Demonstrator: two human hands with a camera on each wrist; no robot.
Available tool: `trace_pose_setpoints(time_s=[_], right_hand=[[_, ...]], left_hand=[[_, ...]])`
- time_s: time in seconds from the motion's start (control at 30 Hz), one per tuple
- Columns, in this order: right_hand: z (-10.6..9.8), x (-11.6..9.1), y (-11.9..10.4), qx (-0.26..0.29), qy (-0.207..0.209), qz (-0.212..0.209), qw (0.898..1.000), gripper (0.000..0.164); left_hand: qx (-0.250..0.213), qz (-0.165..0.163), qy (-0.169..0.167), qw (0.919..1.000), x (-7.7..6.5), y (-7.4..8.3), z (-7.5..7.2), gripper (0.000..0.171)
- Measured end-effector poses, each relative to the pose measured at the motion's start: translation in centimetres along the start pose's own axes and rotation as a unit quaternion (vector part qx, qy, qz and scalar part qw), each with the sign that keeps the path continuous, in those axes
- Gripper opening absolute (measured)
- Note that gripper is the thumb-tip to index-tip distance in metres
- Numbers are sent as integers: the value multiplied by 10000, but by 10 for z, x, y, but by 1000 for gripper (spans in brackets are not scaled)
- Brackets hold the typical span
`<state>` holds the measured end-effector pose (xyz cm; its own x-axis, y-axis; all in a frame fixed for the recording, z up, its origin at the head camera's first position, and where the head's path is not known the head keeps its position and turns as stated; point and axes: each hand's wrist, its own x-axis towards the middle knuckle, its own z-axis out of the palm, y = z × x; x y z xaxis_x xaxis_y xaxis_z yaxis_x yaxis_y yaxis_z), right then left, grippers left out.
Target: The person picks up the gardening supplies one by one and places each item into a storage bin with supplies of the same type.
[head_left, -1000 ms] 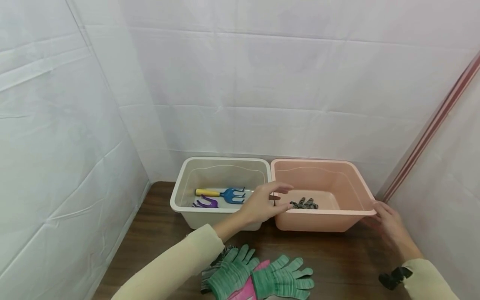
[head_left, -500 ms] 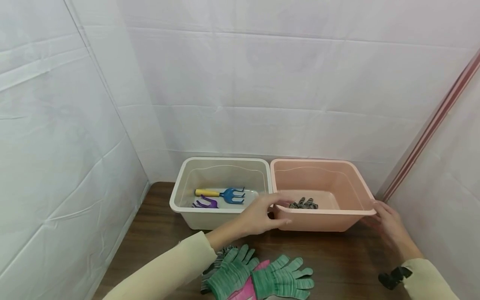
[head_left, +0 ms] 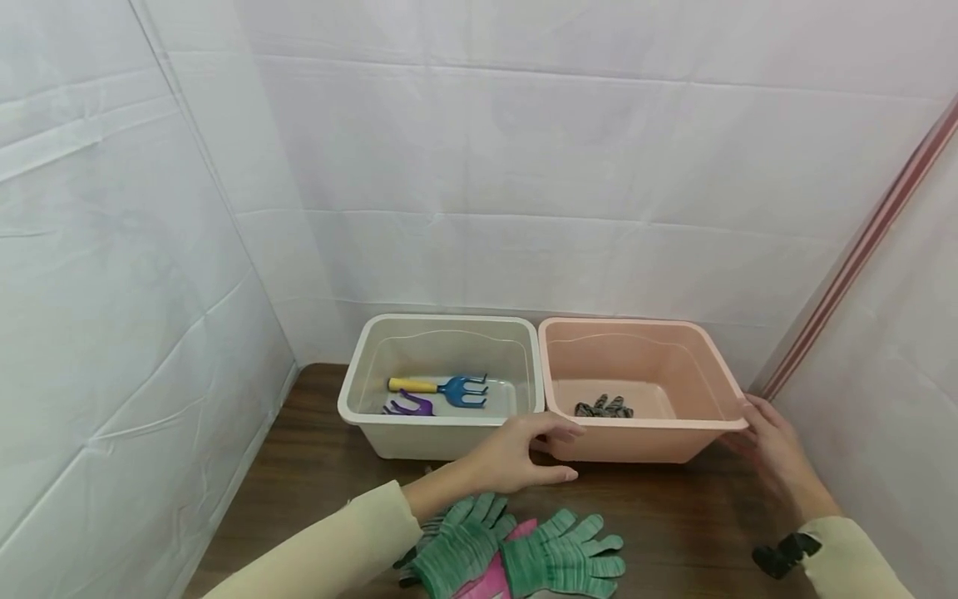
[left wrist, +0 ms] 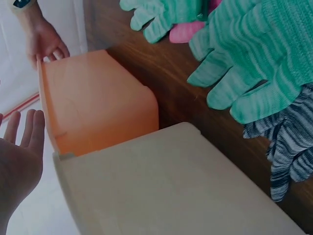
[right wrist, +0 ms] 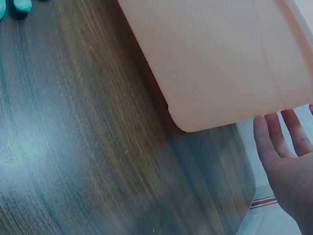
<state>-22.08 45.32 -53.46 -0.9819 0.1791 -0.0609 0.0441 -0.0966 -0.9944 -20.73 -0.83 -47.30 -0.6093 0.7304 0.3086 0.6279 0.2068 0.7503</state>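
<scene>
My left hand (head_left: 516,456) hovers in front of the bins where they meet, fingers spread and holding nothing. At the pink bin's (head_left: 636,443) right end, my right hand (head_left: 778,445) holds the rim, its fingers (right wrist: 266,142) below the edge in the right wrist view. Inside that bin lies a dark striped glove (head_left: 604,407). On the table below the left hand lie two green knit gloves (head_left: 565,556), pink fabric (head_left: 492,578) and a black-and-white glove (left wrist: 288,147), partly covered. A grey-white bin (head_left: 441,438) stands to the left of the pink one.
The grey-white bin contains a blue hand rake (head_left: 464,391) with a yellow handle and a purple fork-like tool (head_left: 412,404). A wooden table (head_left: 688,532) carries everything. White sheet walls (head_left: 479,166) enclose the back and sides.
My left hand has drawn back from over the pink bin's near rim, coming toward me and slightly left. The right hand keeps its place at the rim. Both bins have shifted very slightly left.
</scene>
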Motion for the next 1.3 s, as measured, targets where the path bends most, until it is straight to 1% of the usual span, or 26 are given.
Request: trace_pose_setpoints(time_s=[0.07, 0.13, 0.2, 0.27, 0.37, 0.43, 0.53, 0.67, 0.77, 0.9, 0.97, 1.07, 1.13, 1.2, 1.3], right_hand=[[1, 0, 1, 93, 39, -29, 9999, 42], [3, 1, 1, 84, 164, 38, 9998, 47], [4, 2, 1, 2, 333, 194, 9993, 59], [6, 2, 0, -194, 441, 359, 9982, 71], [6, 2, -4, -341, 434, 646, 9964, 83], [6, 1, -8, -341, 325, 783, 9958, 85], [6, 0, -15, -172, 218, 925, 9953, 78], [7, 0, -23, -197, 136, 978, 9949, 59], [9, 1, -28, -571, 141, 892, 9943, 51], [9, 4, -30, -1174, 145, 808, 9897, 59], [8, 5, -30, -1341, 70, 858, 9872, 63], [6, 8, -31, -1291, -70, 977, 9868, 64], [4, 9, -31, -1163, -126, 1050, 9876, 59], [1, 10, -31, -974, -178, 1098, 9890, 47], [-3, 11, -30, -615, -320, 1171, 9907, 26]], left_hand=[[-58, -32, -50, 10000, -2, -3, 3, 53], [-158, -68, -130, 9998, -4, -6, 6, 53], [-324, -123, -219, 9992, -6, -9, 9, 53], [-463, -121, -302, 9984, -8, -12, 13, 51], [-575, -151, -388, 9975, -11, -17, 19, 49], [-594, -151, -452, 9971, -13, -19, 23, 48], [-456, -162, -530, 9974, -16, -23, 27, 48], [-252, -141, -676, 9973, -20, -26, 31, 49], [-282, -222, -832, 9959, -24, -27, 34, 49], [-372, -364, -999, 9936, -28, -27, 36, 48], [-440, -464, -1055, 9924, -30, -28, 36, 49], [-622, -627, -1135, 9896, -34, -31, 37, 52], [-765, -721, -1201, 9872, -37, -33, 38, 55], [-859, -732, -1264, 9855, -40, -34, 40, 57], [-823, -665, -1282, 9861, -45, -34, 44, 59]])
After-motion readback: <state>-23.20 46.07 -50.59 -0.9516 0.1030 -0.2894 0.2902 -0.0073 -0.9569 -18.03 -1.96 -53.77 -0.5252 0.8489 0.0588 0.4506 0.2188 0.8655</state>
